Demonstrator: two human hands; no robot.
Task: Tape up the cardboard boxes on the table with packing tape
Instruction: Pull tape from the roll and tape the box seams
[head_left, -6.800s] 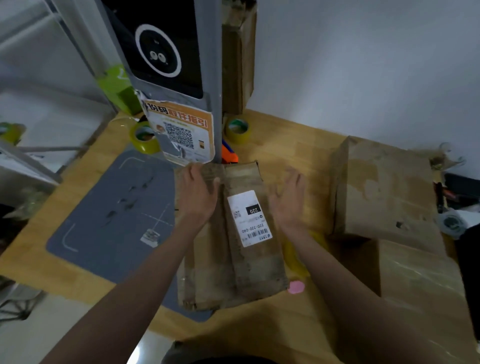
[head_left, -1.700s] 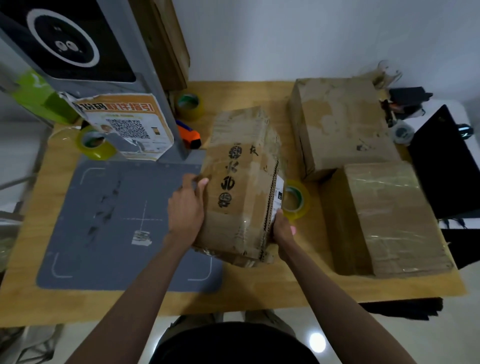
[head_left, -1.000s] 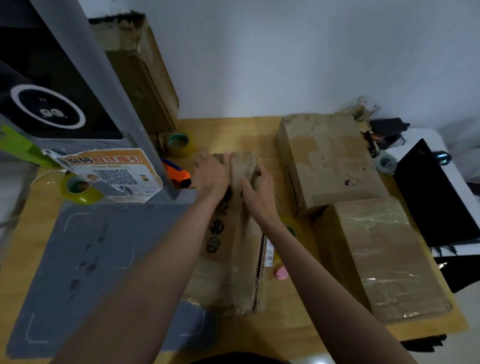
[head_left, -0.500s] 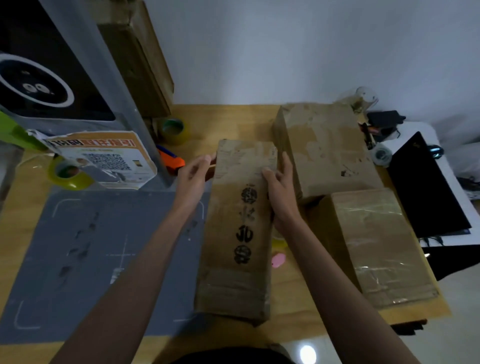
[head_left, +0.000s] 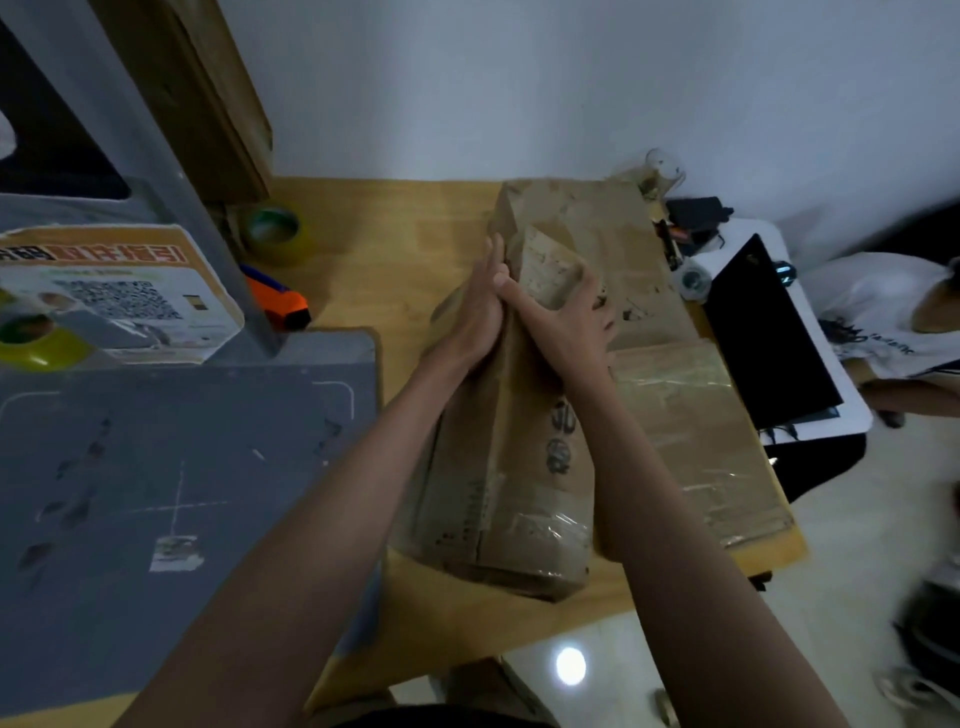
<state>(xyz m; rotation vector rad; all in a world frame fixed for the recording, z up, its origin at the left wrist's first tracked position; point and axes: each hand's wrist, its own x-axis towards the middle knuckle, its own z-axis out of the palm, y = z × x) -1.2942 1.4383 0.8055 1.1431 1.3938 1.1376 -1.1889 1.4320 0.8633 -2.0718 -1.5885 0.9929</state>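
3 cardboard boxes (head_left: 498, 467), 2 tape rolls (head_left: 272, 234), left hand (head_left: 480, 312) flat, right hand (head_left: 563, 317) spread on flap

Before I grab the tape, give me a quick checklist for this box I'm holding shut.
1. Far flaps of the worn brown cardboard box pressed down: ok, left hand and right hand are on them.
2. Flaps fully flat: not ok, one sticks up.
3. Tape within reach: ok, green-cored yellow tape roll sits on the wooden table.
4. A hand free: not ok.
5. Orange cutter nearby: ok.
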